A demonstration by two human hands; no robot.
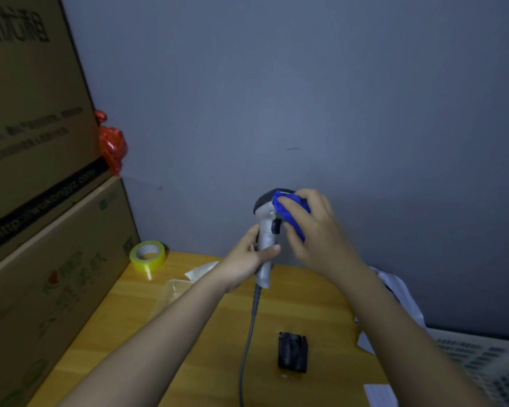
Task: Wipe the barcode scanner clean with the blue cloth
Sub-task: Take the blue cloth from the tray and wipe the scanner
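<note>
Above the far edge of the wooden table, both bare forearms reach forward and up, hands meeting around the barcode scanner. Left hand wraps the grey handle from the left side, thumb laid across the front of the grip, fingers curled behind; firm closed hold. Scanner stands upright, dark head topmost, trigger facing the camera. Right hand comes in from the right, wrist bent, fingers bunched over the blue cloth and pressing it against the right side of the scanner head. Cloth is crumpled; only part of it shows between the fingers.

Below the left hand, the scanner's grey cable hangs down toward the near table edge. Just right of the cable, under the right forearm, a small black block lies on the table. Left of the left forearm: a clear plastic tray, and farther out a roll of yellowish tape. Beyond that, stacked cardboard boxes, with a red plastic bag beside them.
</note>
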